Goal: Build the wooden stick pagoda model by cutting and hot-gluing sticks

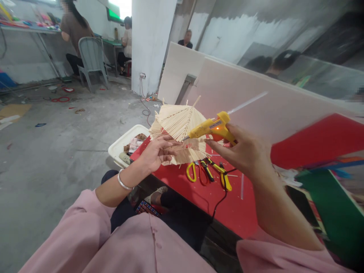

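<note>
Above the red table [227, 204], the left hand [155, 153] grips a fan-shaped stick model [179, 125] from below, while the right hand [241, 151] is clamped on a yellow glue gun [210, 129], its nozzle touching the sticks; yellow scissors [195, 170] lie beneath

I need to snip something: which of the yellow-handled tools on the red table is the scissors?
The scissors are the leftmost tool, with yellow loop handles, below the stick craft. The tools to their right have straight yellow-and-black grips, like pliers.
</note>
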Tool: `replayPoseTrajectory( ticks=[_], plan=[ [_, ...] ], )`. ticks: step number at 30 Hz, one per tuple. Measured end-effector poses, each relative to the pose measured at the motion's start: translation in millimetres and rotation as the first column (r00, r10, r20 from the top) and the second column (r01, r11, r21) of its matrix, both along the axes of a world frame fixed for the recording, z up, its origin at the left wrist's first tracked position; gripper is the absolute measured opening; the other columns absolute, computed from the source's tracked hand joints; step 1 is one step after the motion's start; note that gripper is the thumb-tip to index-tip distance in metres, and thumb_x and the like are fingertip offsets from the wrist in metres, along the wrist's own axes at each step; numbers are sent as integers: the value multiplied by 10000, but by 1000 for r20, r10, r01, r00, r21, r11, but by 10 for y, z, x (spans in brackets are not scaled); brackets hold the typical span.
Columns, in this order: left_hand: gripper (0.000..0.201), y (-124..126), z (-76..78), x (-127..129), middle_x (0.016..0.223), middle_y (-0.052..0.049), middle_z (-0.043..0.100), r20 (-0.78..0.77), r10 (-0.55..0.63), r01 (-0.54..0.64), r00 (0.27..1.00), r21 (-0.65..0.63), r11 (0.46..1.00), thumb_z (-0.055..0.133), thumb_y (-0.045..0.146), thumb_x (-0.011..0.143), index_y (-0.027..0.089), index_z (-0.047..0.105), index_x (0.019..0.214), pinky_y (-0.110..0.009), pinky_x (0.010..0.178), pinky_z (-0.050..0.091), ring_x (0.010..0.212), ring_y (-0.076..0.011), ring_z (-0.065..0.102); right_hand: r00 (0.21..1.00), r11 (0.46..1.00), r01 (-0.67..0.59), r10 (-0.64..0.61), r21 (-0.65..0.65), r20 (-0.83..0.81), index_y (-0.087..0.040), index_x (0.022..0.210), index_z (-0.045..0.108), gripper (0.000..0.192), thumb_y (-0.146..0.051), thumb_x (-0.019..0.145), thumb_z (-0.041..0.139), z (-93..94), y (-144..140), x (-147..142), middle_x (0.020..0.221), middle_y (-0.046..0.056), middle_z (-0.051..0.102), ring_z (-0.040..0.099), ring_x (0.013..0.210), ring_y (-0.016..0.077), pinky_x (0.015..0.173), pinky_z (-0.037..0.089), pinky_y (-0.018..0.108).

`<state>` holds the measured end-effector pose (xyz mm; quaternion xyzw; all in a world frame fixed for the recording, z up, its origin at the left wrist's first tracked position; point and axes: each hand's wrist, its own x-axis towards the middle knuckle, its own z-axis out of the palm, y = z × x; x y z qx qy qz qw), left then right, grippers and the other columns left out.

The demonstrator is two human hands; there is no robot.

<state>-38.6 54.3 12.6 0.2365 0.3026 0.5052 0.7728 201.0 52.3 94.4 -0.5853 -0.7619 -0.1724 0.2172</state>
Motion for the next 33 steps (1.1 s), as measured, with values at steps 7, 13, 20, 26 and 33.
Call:
replayPoseTrajectory(
  ticks=[7,13,20,26,33],
  plan=[
    [327,2,-4,-1,941,-101,786,7,6,-6,1000,1,1000,671,68,693,139,618,1008,-203,450,436,557,-116,662,1000,1000,-16,16,-5,-16,-245,1031,732,407,-598,833,685,3,-14,-2,728,51,655,569,639,203,558,298,328],
    [350,2,4,4,945,-106,788,7,8,-8,1000,1,1000,665,67,686,132,637,1029,-204,449,431,556,-116,660,1000,1000,-11,11,-8,-3,-250,999,731,383,-591,831,686,19,-33,-12,707,52,653,572,624,207,539,287,327],
    [356,-1,10,1,950,-101,788,-4,5,-5,1000,-5,1000,660,73,688,142,646,1037,-203,455,428,563,-117,660,1000,1000,-16,16,11,5,-246,1003,735,397,-599,830,684,2,-25,2,706,49,660,561,606,195,530,281,316],
    [319,-2,-8,8,948,-101,782,7,15,-15,1000,-7,1000,670,72,693,136,647,1005,-201,442,434,560,-121,671,999,999,-41,41,-9,-13,-261,1023,730,397,-609,841,673,19,-63,-13,725,48,659,554,614,193,545,301,330],
    [355,-2,-17,24,982,-104,786,-6,27,-27,1000,-11,1000,669,75,674,155,632,1017,-201,445,422,571,-121,666,999,999,-44,44,10,-27,-258,1047,714,424,-632,857,650,-14,-20,-65,757,46,668,535,610,182,559,303,330]
  ],
)
